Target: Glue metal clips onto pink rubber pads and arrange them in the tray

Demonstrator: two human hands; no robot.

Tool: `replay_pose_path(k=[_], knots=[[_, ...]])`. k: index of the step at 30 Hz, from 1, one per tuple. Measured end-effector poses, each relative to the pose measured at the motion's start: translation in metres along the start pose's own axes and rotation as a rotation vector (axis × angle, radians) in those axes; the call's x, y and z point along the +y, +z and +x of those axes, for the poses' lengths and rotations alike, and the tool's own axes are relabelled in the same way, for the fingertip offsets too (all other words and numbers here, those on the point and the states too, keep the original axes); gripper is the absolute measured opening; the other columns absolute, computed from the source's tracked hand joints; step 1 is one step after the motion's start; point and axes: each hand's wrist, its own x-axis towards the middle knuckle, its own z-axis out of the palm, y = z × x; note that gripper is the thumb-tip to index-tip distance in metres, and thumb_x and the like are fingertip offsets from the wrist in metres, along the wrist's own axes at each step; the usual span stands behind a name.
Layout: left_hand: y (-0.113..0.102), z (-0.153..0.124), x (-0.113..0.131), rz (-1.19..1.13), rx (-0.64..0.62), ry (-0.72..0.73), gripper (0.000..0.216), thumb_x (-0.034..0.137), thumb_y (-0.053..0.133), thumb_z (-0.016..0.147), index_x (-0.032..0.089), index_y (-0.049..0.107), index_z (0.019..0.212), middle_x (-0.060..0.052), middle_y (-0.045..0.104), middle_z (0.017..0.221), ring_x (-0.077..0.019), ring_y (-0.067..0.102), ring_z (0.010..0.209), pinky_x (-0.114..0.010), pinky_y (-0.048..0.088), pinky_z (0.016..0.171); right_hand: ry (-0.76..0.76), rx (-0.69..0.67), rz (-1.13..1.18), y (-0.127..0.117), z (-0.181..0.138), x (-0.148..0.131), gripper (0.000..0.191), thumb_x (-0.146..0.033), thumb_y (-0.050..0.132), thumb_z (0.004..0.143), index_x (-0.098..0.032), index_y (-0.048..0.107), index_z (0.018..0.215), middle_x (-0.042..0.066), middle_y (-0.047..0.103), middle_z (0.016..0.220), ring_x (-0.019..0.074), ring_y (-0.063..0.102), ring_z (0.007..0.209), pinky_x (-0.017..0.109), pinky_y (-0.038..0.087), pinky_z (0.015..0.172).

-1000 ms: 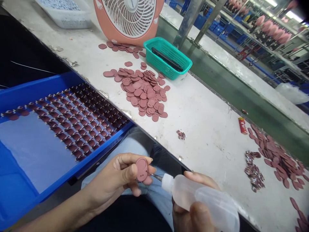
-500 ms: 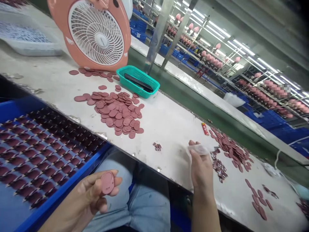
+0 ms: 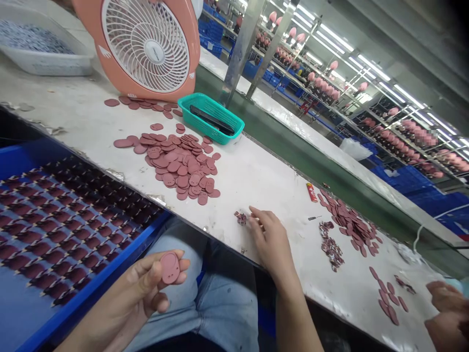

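Over my lap, my left hand (image 3: 146, 288) pinches a dull-pink oval disc (image 3: 169, 268) with small holes between thumb and fingers. My right hand (image 3: 271, 239) is low over the white table, its fingers reaching toward a little pile of small shiny brownish parts (image 3: 241, 218). Its thumb and fingers are apart, and I see nothing between them. Left of that pile lies a big heap of similar pink discs (image 3: 183, 166). To the right of my right hand are a thin tool with a dark handle (image 3: 312, 218) and a longer heap of shiny parts (image 3: 331, 249).
A blue tray (image 3: 146, 239) with rows of discs stands at left. An orange fan (image 3: 190, 63), a green basket (image 3: 234, 132) and a white tub (image 3: 69, 66) sit farther back. More discs (image 3: 351, 222) lie at right, beside a red wrapper (image 3: 311, 192). Another person's hand (image 3: 447, 313) shows at far right.
My right hand has moved left, from near the longer heap of shiny parts to the little pile. My left hand still holds the disc. Another person's hand has come in at far right.
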Motion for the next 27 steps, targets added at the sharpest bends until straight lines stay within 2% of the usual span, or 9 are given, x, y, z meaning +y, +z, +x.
replay_pose_path(k=[4,7,11,15,18,20,27], knots=[[0.019,-0.007,0.005,0.038,0.099,-0.002,0.03,0.052,0.093,0.062,0.035,0.085,0.086,0.003,0.08,0.084,-0.0162,0.07,0.076,-0.013,0.047,0.046,0.018,-0.136,0.022,0.005,0.021,0.004,0.019,-0.029,0.067,0.09,-0.024,0.08,0.103,0.008,0.073,0.097,0.0238,0.068,0.093,0.04,0.052,0.089],[0.03,-0.015,0.013,0.051,0.116,-0.022,0.033,0.054,0.093,0.062,0.029,0.085,0.082,0.001,0.075,0.079,-0.0144,0.066,0.076,-0.013,0.045,0.049,0.052,-0.173,0.125,0.001,0.016,0.001,0.016,-0.033,0.07,0.089,-0.021,0.078,0.095,0.008,0.076,0.092,0.0221,0.07,0.084,0.038,0.056,0.082],[0.04,-0.02,0.019,0.044,0.074,-0.068,0.037,0.055,0.092,0.065,0.025,0.084,0.084,-0.001,0.073,0.081,-0.0134,0.064,0.076,-0.013,0.045,0.053,0.091,-0.241,0.357,-0.001,-0.011,-0.028,0.023,-0.042,0.071,0.09,-0.021,0.075,0.098,0.007,0.08,0.093,0.0204,0.076,0.082,0.031,0.061,0.072],[0.038,-0.016,0.016,0.027,-0.036,-0.113,0.039,0.055,0.091,0.066,0.021,0.083,0.084,-0.003,0.071,0.081,-0.0126,0.062,0.072,-0.012,0.043,0.049,0.055,-0.378,0.576,0.0,-0.034,-0.066,0.009,-0.03,0.076,0.088,-0.028,0.077,0.097,-0.001,0.081,0.091,0.0147,0.077,0.081,0.023,0.061,0.072],[0.033,-0.014,0.013,0.031,-0.186,-0.115,0.042,0.057,0.088,0.069,0.017,0.079,0.074,-0.003,0.064,0.075,-0.0116,0.056,0.069,-0.011,0.044,0.049,-0.061,-0.379,0.547,0.0,-0.039,-0.081,0.011,-0.021,0.079,0.087,-0.027,0.078,0.095,-0.003,0.08,0.088,0.0118,0.075,0.077,0.02,0.059,0.071],[0.031,-0.014,0.012,0.022,-0.222,-0.104,0.04,0.055,0.087,0.072,0.017,0.077,0.069,-0.003,0.062,0.075,-0.0108,0.053,0.068,-0.01,0.044,0.049,-0.133,-0.366,0.489,0.001,-0.038,-0.085,0.01,-0.019,0.08,0.085,-0.025,0.077,0.094,-0.003,0.079,0.083,0.0107,0.074,0.073,0.019,0.057,0.068],[0.032,-0.016,0.011,0.013,-0.135,-0.134,0.042,0.056,0.091,0.065,0.017,0.076,0.066,-0.003,0.062,0.07,-0.0124,0.056,0.067,-0.013,0.045,0.049,-0.223,-0.409,0.421,0.003,-0.036,-0.085,0.011,-0.018,0.08,0.087,-0.022,0.075,0.095,-0.004,0.078,0.08,0.0096,0.07,0.069,0.021,0.055,0.067]])
